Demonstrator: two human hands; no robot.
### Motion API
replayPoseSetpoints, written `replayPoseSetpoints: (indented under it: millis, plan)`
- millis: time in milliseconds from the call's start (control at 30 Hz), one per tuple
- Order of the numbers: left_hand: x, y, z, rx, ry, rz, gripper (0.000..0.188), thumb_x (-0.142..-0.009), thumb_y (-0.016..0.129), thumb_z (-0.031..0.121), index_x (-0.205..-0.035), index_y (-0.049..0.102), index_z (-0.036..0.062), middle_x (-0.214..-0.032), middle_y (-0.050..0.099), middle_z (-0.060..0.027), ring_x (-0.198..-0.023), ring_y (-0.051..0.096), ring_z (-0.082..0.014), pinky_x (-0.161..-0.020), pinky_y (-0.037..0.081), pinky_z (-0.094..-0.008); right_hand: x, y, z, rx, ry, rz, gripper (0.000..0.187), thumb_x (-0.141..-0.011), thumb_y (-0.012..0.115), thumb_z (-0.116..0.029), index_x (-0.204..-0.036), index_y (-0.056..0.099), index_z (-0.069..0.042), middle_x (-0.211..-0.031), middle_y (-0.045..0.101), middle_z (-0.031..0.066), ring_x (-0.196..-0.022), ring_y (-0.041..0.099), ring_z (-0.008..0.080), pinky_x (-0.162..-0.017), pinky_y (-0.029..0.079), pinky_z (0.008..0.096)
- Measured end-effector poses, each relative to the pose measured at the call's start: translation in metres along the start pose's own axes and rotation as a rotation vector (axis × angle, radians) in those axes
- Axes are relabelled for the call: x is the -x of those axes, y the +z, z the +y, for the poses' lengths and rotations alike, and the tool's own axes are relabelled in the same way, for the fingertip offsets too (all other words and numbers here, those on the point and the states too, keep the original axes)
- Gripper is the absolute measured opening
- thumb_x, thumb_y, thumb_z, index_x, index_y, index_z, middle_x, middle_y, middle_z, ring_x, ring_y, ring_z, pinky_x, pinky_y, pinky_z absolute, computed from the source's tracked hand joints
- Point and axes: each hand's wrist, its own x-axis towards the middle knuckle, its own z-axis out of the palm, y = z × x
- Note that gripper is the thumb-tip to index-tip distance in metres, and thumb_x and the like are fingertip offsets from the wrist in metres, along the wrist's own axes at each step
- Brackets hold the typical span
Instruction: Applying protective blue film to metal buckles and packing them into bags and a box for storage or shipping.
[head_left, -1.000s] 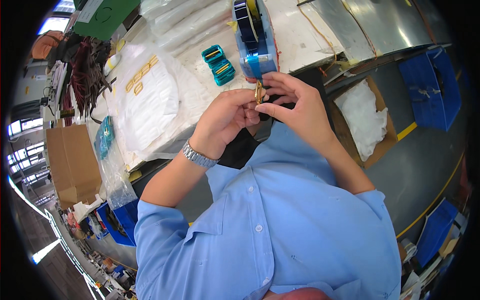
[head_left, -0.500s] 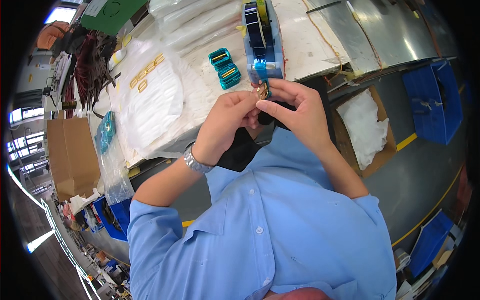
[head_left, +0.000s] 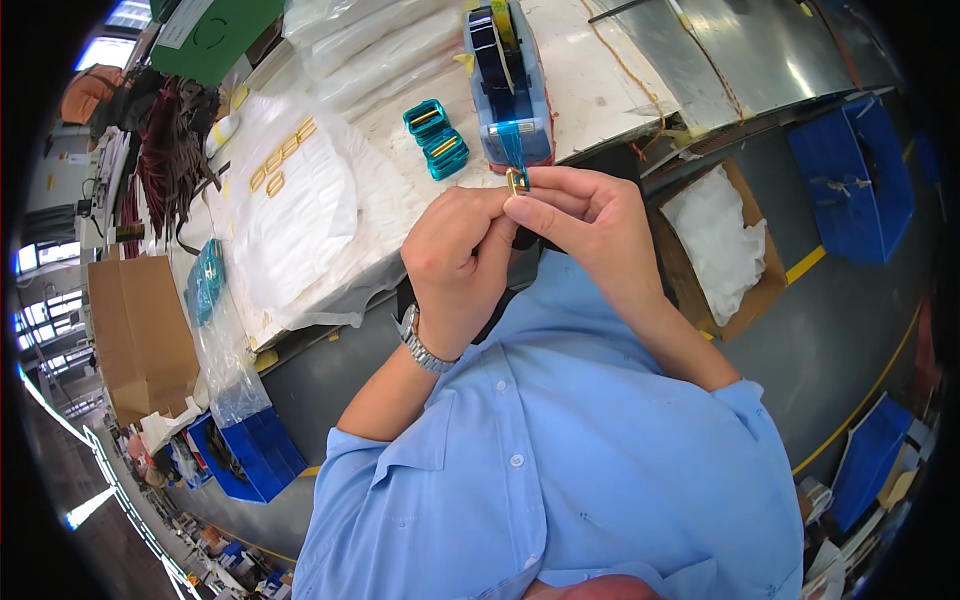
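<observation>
My left hand [head_left: 455,240] and my right hand [head_left: 605,225] meet just in front of a blue tape dispenser [head_left: 540,95]. Between their fingertips is a small gold buckle [head_left: 515,182], pinched from both sides. A strip of shiny blue tape [head_left: 513,140] runs from the dispenser's front down to the buckle; part of it is hidden by my right fingers. Left of the dispenser lie two gold-barred pieces [head_left: 437,138] wrapped in blue-green film. Several bare gold buckles [head_left: 283,155] rest on a white sheet [head_left: 300,240] farther left.
The worktable's front edge runs below the dispenser. Clear plastic sheeting [head_left: 360,50] and a green box [head_left: 215,35] are at the back left. An open carton [head_left: 755,290] with white wrapping stands right, beside a blue bin [head_left: 840,190]. A brown carton [head_left: 140,330] stands left.
My left hand has turned, its knuckles now more upward, and its forearm has swung inward. The buckle stands more upright, and a length of tape now stretches between it and the dispenser.
</observation>
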Motion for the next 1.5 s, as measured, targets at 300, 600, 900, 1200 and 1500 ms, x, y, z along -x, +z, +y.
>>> replayPoseSetpoints:
  millis: [300,600,900,1200,1500]
  plan:
    - [-0.014,-0.017,0.003,0.280,-0.497,-0.315,0.010,-0.101,0.073,0.004,-0.101,0.076,-0.0049,-0.082,0.074,-0.0044,-0.072,0.067,-0.0098,-0.067,0.054,-0.0240,0.011,-0.003,0.013,-0.052,0.082,-0.013,0.029,-0.104,0.075,-0.020,-0.117,0.076,0.006,-0.090,0.078,0.0019,-0.070,0.059,-0.0003,-0.058,0.044,0.0197]
    - [-0.049,-0.013,-0.020,0.524,-0.781,-0.447,0.022,-0.104,0.073,0.016,-0.092,0.075,-0.0026,-0.077,0.071,-0.0024,-0.067,0.065,-0.0087,-0.061,0.055,-0.0248,-0.011,-0.020,0.011,0.012,0.048,-0.128,0.034,-0.105,0.073,-0.017,-0.128,0.071,0.007,-0.106,0.078,0.0064,-0.095,0.069,0.0069,-0.084,0.055,0.0248]
    - [-0.031,-0.009,-0.018,0.587,-0.714,-0.362,0.020,-0.105,0.071,0.015,-0.096,0.075,-0.0035,-0.082,0.072,-0.0051,-0.068,0.066,-0.0111,-0.064,0.056,-0.0264,-0.022,-0.028,0.004,-0.005,0.066,-0.235,0.035,-0.102,0.074,-0.010,-0.131,0.068,0.009,-0.107,0.078,0.0066,-0.098,0.070,0.0069,-0.088,0.056,0.0239]
    - [-0.031,-0.013,-0.016,0.676,-0.806,-0.330,0.021,-0.104,0.072,0.014,-0.096,0.075,-0.0047,-0.081,0.073,-0.0062,-0.068,0.069,-0.0117,-0.065,0.057,-0.0258,-0.022,-0.022,0.013,0.010,0.008,-0.135,0.028,-0.099,0.077,-0.014,-0.119,0.075,0.006,-0.096,0.081,0.0066,-0.086,0.071,0.0055,-0.079,0.056,0.0233]
    - [-0.031,-0.014,-0.011,0.608,-0.786,-0.344,0.022,-0.105,0.070,0.016,-0.095,0.074,-0.0035,-0.081,0.072,-0.0057,-0.068,0.069,-0.0127,-0.065,0.060,-0.0279,-0.019,-0.025,0.007,0.057,0.039,-0.179,0.036,-0.100,0.075,-0.008,-0.131,0.070,0.008,-0.103,0.080,0.0060,-0.094,0.071,0.0065,-0.086,0.056,0.0226]
